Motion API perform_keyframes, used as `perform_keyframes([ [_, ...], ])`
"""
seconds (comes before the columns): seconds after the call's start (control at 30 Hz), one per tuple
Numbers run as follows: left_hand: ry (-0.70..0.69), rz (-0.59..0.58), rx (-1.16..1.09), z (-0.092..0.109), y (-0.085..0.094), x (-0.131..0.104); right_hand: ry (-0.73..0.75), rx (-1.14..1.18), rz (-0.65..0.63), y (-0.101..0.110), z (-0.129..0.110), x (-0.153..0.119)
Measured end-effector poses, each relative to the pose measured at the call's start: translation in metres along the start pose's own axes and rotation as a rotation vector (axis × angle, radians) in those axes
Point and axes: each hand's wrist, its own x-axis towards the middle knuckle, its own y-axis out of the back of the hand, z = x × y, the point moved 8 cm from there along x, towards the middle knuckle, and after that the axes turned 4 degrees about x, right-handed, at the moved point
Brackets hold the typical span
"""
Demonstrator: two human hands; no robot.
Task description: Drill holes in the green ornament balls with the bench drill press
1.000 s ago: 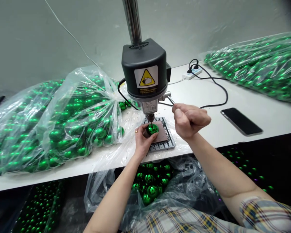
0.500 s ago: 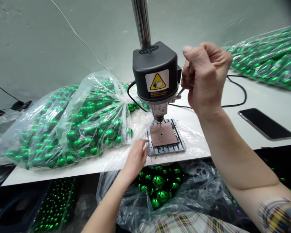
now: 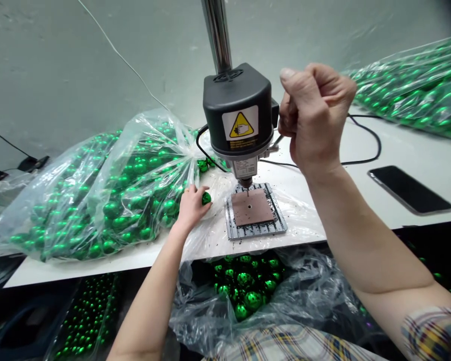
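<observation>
My left hand (image 3: 193,204) has its thumb and fingers closed round a shiny green ball (image 3: 206,198), beside the mouth of a clear bag of such balls (image 3: 131,193). My right hand (image 3: 315,113), closed in a fist, grips the feed lever (image 3: 279,142) of a small black drill press (image 3: 237,113); most of the lever is hidden by the fingers. Under the bit (image 3: 248,192), a brownish square plate (image 3: 253,213) with a hole rests on the slotted metal base (image 3: 257,232). Dark shavings are scattered over both.
A smartphone (image 3: 409,189) lies on the white table (image 3: 346,193) at right. Another clear bag of green balls (image 3: 417,95) is behind it. Below the table's front edge, an open plastic bag (image 3: 308,286) holds loose green balls (image 3: 251,298). A black cable (image 3: 378,145) loops across the tabletop.
My left hand has moved from the drill base up and left, and has taken hold of a green ball by the bag. My right hand stays on the lever.
</observation>
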Motion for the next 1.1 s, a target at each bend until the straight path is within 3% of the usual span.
perform_keyframes([
  [0.1, 0.063, 0.3, -0.512, -0.008, 0.022, -0.014, -0.018, 0.009, -0.004, 0.0, 0.001, 0.001],
  [0.17, 0.195, 0.401, -0.97, -0.014, 0.022, -0.026, -0.043, -0.004, -0.01, 0.001, 0.003, 0.001],
  [0.2, 0.272, 0.376, -1.218, -0.011, 0.015, -0.03, -0.056, -0.01, -0.015, 0.0, 0.004, 0.001],
  [0.27, 0.41, 0.198, -1.657, 0.009, -0.004, -0.035, -0.057, 0.0, -0.01, 0.001, 0.003, 0.001],
  [0.33, 0.523, 0.008, -1.932, 0.034, -0.019, -0.041, -0.047, 0.007, -0.003, 0.001, 0.001, 0.0],
  [0.37, 0.575, -0.033, -2.013, 0.042, -0.023, -0.043, -0.047, 0.003, 0.0, 0.001, 0.0, 0.0],
  [0.47, 0.653, -0.03, -2.108, 0.053, -0.032, -0.045, -0.062, -0.031, 0.012, 0.001, 0.0, -0.001],
  [0.67, 0.534, -0.038, -1.996, 0.058, -0.04, -0.039, -0.044, -0.021, -0.025, 0.001, 0.003, 0.001],
  [0.83, 0.607, -0.105, -2.089, 0.061, -0.05, -0.039, -0.03, -0.006, -0.033, 0.0, 0.0, 0.0],
  [1.0, 0.596, -0.037, -1.988, 0.054, -0.056, -0.036, -0.045, 0.023, -0.028, -0.001, -0.004, -0.001],
  [1.1, 0.519, 0.084, -1.804, 0.048, -0.056, -0.03, -0.038, 0.074, -0.02, -0.001, -0.005, -0.001],
])
